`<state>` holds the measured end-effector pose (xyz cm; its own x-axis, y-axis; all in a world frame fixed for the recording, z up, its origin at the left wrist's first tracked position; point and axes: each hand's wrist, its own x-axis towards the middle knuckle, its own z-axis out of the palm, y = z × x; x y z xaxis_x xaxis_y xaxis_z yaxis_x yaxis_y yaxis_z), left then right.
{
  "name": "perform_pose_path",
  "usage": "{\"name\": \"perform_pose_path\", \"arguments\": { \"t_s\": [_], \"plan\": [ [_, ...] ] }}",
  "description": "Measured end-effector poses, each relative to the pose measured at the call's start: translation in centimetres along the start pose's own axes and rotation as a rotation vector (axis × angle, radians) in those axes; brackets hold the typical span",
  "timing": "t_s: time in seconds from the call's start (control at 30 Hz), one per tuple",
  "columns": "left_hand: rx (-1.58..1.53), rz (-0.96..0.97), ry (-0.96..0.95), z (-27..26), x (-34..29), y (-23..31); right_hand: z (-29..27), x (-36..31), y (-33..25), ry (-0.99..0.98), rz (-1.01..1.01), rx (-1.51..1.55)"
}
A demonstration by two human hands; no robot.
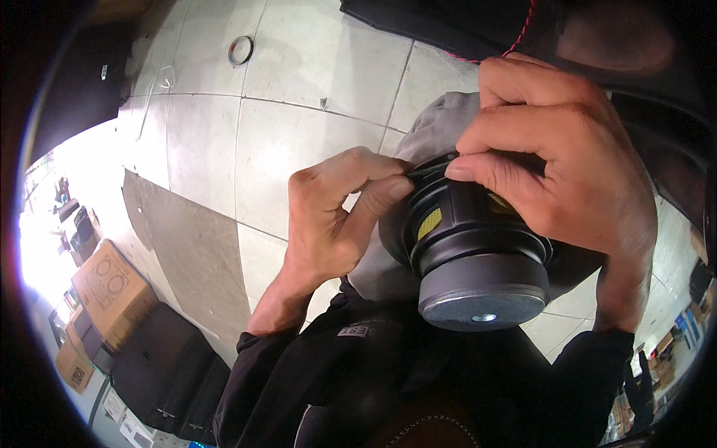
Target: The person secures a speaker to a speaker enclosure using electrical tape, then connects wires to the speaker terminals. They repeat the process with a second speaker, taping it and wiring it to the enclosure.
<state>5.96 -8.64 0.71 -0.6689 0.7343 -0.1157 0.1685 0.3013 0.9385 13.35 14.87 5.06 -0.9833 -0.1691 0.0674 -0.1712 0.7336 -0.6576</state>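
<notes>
A black loudspeaker driver [478, 261] rests on my lap, its round magnet turned toward me. Yellow mesh [430, 223] shows through the gaps in its frame. My left hand [336, 209] pinches the near-left part of the driver's rim between thumb and fingers. On the rim's far side, my right hand [556, 149] also pinches the edge, thumb on top and fingers curled. The driver's front face is turned away and hidden. Grey cloth [444, 123] shows beneath and behind it.
A black panel with red stitching [478, 30] stands at the far right. A dark ring [240, 51] lies on the tiled floor [314, 149]. A brown sheet [194, 239] lies at left, near a cardboard box [116, 291] and a black case [164, 373].
</notes>
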Motion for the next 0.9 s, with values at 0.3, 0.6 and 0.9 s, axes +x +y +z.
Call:
{"name": "perform_pose_path", "arguments": {
  "t_s": [0.3, 0.6, 0.9],
  "plan": [
    [-0.048, -0.072, -0.024, -0.2, 0.7, 0.3, 0.5, 0.1, -0.4, 0.071, 0.051, 0.028],
    [0.019, 0.065, 0.082, 1.4, 1.5, 1.0, 1.3, -0.3, -1.4, 0.164, 0.084, -0.101],
    [0.097, 0.064, -0.019, 0.9, 2.4, 2.5, -1.8, -1.6, 2.2, 0.068, 0.205, 0.347]
  ]
}}
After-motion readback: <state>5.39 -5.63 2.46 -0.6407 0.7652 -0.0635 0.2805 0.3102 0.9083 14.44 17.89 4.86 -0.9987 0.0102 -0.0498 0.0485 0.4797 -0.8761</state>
